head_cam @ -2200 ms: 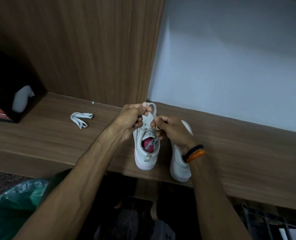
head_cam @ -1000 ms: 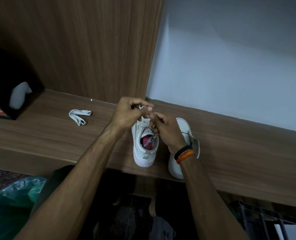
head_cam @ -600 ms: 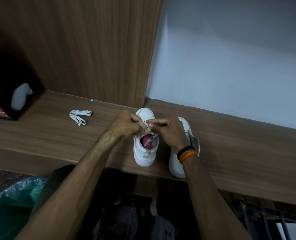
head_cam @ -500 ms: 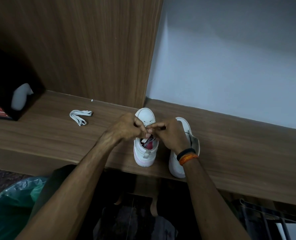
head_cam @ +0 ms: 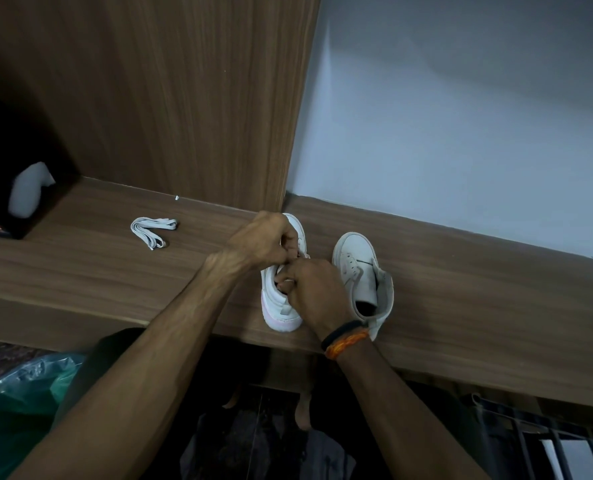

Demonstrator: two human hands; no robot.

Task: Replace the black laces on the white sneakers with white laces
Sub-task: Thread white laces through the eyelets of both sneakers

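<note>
**Sneakers side by side on the bench, both hands at the left one**

Sneakers stand as a pair near the bench's (head_cam: 97,271) front edge, toes toward the back wall. The left sneaker (head_cam: 279,306) sits just beside the right sneaker (head_cam: 355,265), not quite touching.

Both hands meet over the left sneaker's tongue area. The left hand (head_cam: 260,242) has its fingers curled, pinching a pale lace (head_cam: 288,280) at the eyelets. The right hand (head_cam: 314,287) is also curled, fingertips pinching the same lace just below the left hand; the two hands touch. A black and an orange band (head_cam: 345,337) circle the right wrist.

The right sneaker stands with its tongue raised and a thin dark lace across its upper.

A bundle of white laces (head_cam: 153,231) lies on the bench well to the left, apart from the sneakers. A green bag (head_cam: 14,403) shows below the bench at lower left.
</note>
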